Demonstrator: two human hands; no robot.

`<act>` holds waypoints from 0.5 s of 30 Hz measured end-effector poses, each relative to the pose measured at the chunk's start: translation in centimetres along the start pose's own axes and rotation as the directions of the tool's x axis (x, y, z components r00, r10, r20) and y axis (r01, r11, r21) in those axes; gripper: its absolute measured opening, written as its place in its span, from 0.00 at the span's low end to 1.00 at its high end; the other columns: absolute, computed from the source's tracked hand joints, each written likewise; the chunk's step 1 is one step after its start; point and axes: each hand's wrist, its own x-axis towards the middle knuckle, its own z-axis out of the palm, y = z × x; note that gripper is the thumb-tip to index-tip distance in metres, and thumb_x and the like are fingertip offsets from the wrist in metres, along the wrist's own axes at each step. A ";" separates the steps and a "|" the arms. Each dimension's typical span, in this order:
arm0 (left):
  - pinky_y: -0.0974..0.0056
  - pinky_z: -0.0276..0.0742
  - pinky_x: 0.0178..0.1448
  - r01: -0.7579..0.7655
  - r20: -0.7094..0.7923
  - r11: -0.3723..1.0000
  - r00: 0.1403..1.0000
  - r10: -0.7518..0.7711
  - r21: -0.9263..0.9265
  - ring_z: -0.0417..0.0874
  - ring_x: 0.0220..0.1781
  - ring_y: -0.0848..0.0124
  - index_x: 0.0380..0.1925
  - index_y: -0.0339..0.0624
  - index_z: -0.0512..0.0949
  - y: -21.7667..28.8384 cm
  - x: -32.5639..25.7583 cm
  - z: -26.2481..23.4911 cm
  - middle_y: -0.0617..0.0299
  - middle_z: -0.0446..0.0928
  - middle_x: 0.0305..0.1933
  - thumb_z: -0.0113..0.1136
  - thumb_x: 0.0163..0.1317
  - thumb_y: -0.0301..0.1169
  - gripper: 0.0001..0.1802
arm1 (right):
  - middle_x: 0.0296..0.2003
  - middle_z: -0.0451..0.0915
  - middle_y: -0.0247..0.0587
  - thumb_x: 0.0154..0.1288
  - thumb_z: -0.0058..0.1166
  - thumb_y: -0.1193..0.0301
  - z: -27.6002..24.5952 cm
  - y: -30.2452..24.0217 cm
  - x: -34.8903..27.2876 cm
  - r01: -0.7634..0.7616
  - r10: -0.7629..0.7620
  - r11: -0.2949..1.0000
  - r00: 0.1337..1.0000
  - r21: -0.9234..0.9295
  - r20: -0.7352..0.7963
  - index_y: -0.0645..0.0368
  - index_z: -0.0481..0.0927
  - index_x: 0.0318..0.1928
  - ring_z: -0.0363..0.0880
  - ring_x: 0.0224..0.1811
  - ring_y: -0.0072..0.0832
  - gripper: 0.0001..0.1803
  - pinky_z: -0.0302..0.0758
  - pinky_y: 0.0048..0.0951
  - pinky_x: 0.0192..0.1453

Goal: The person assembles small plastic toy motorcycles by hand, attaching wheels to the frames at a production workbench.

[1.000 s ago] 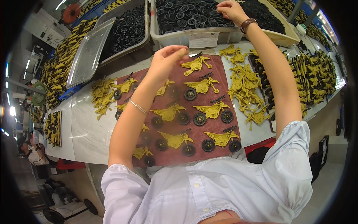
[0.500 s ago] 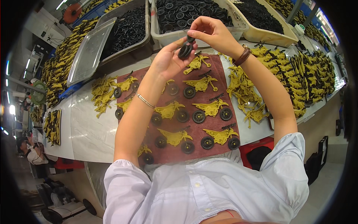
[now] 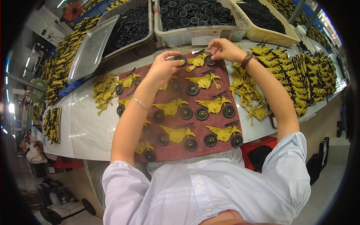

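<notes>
My left hand [image 3: 162,68] pinches a black toy wheel [image 3: 181,60] at the left end of the farthest yellow toy motorbike body [image 3: 197,62]. At that body's right end, my right hand [image 3: 227,51] has its thumb and fingertips on another black wheel [image 3: 210,60]. Whether either wheel is seated on the body cannot be made out. Nearer to me on the red cloth [image 3: 176,150] lie rows of similar yellow bodies, most with black wheels at their ends. A yellow motorbike body [image 3: 203,81] just below my hands has a wheel at its left end only. My left forearm hides part of the left rows.
A whitish bin of black wheels [image 3: 183,37] stands behind the cloth. Bins of small black parts [image 3: 148,41] flank it, one with a clear lid [image 3: 92,52] leaning on it. Yellow bodies [image 3: 247,88] pile at both sides; rows of motorbikes [image 3: 296,75] lie at right.
Both hands have come down from in front of the wheel bin to the farthest motorbike body and moved apart. The wheels, held close together before, are now at its two ends.
</notes>
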 end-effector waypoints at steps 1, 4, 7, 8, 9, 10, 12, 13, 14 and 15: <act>0.64 0.79 0.53 -0.015 0.036 0.999 0.999 0.014 0.043 0.80 0.47 0.67 0.53 0.31 0.67 -0.1 -0.2 0.1 0.50 0.76 0.48 0.56 0.57 0.15 0.22 | 0.28 0.80 0.34 0.47 0.67 0.76 0.2 0.2 0.1 -0.012 0.011 1.000 1.000 0.017 0.025 0.60 0.76 0.43 0.79 0.31 0.21 0.20 0.75 0.24 0.37; 0.63 0.79 0.53 0.001 0.021 0.999 1.000 -0.002 0.050 0.80 0.47 0.67 0.52 0.33 0.68 0.3 -0.7 0.6 0.53 0.76 0.47 0.57 0.58 0.17 0.21 | 0.27 0.81 0.37 0.46 0.68 0.76 0.2 -0.4 0.0 -0.009 0.010 0.996 1.000 -0.092 0.008 0.61 0.78 0.40 0.80 0.30 0.23 0.18 0.76 0.26 0.35; 0.61 0.78 0.56 0.020 -0.004 1.000 1.000 -0.020 -0.011 0.80 0.49 0.66 0.52 0.34 0.68 -0.2 -0.1 0.5 0.53 0.77 0.47 0.57 0.59 0.18 0.21 | 0.25 0.82 0.38 0.44 0.68 0.76 0.3 -0.5 0.0 -0.008 0.005 0.986 1.000 -0.167 -0.022 0.62 0.79 0.36 0.80 0.28 0.24 0.15 0.76 0.26 0.33; 0.61 0.78 0.56 0.019 -0.004 1.000 1.000 -0.019 -0.011 0.80 0.49 0.66 0.52 0.34 0.68 -0.3 0.0 0.5 0.53 0.77 0.47 0.57 0.59 0.18 0.21 | 0.25 0.82 0.38 0.44 0.68 0.76 0.3 -0.6 -0.1 -0.009 0.005 0.986 1.000 -0.167 -0.023 0.62 0.79 0.36 0.80 0.28 0.24 0.15 0.76 0.26 0.33; 0.60 0.78 0.57 0.027 -0.035 0.999 0.999 -0.028 -0.034 0.80 0.49 0.66 0.52 0.34 0.67 -0.2 -0.2 0.8 0.53 0.76 0.48 0.57 0.59 0.19 0.20 | 0.25 0.82 0.38 0.44 0.68 0.75 0.2 -0.6 -0.2 -0.003 -0.002 0.982 1.000 -0.188 -0.027 0.61 0.80 0.34 0.81 0.28 0.25 0.14 0.76 0.26 0.34; 0.59 0.77 0.58 0.034 -0.066 0.998 0.997 -0.038 -0.057 0.80 0.50 0.65 0.51 0.35 0.67 -0.1 -0.3 1.0 0.52 0.76 0.48 0.57 0.59 0.19 0.19 | 0.25 0.82 0.39 0.44 0.68 0.75 0.2 -0.7 -0.5 0.002 -0.008 0.978 0.999 -0.209 -0.032 0.61 0.80 0.33 0.81 0.28 0.25 0.13 0.77 0.26 0.34; 0.57 0.76 0.59 0.026 -0.058 0.996 0.998 -0.031 -0.080 0.79 0.50 0.64 0.51 0.35 0.67 -0.5 0.1 0.9 0.52 0.76 0.49 0.57 0.60 0.20 0.19 | 0.25 0.82 0.39 0.47 0.67 0.72 0.7 -1.5 -0.9 0.032 -0.067 0.957 0.991 -0.288 -0.115 0.62 0.80 0.34 0.81 0.28 0.25 0.13 0.77 0.25 0.34; 0.56 0.76 0.61 0.019 -0.057 0.995 0.998 -0.025 -0.101 0.79 0.51 0.64 0.51 0.35 0.66 -0.6 0.2 0.8 0.51 0.75 0.49 0.57 0.61 0.21 0.18 | 0.25 0.82 0.39 0.49 0.67 0.70 1.0 -2.3 -1.0 0.058 -0.134 0.930 0.973 -0.362 -0.189 0.62 0.81 0.35 0.80 0.28 0.24 0.13 0.76 0.25 0.34; 0.56 0.76 0.61 0.020 -0.061 0.995 0.998 -0.026 -0.099 0.79 0.51 0.64 0.51 0.35 0.66 -0.6 0.2 0.9 0.51 0.75 0.49 0.57 0.61 0.21 0.18 | 0.25 0.82 0.39 0.49 0.67 0.70 1.2 -3.3 -1.1 0.061 -0.135 0.931 0.973 -0.359 -0.187 0.62 0.81 0.35 0.80 0.28 0.24 0.13 0.76 0.25 0.34; 0.55 0.75 0.61 0.000 -0.025 0.989 1.000 -0.004 -0.148 0.79 0.51 0.64 0.50 0.36 0.66 -0.7 0.3 1.0 0.51 0.75 0.50 0.56 0.62 0.21 0.17 | 0.26 0.82 0.39 0.52 0.66 0.67 1.5 -4.7 -1.3 0.004 -0.026 0.991 0.987 -0.136 -0.159 0.63 0.81 0.36 0.80 0.29 0.24 0.15 0.76 0.24 0.34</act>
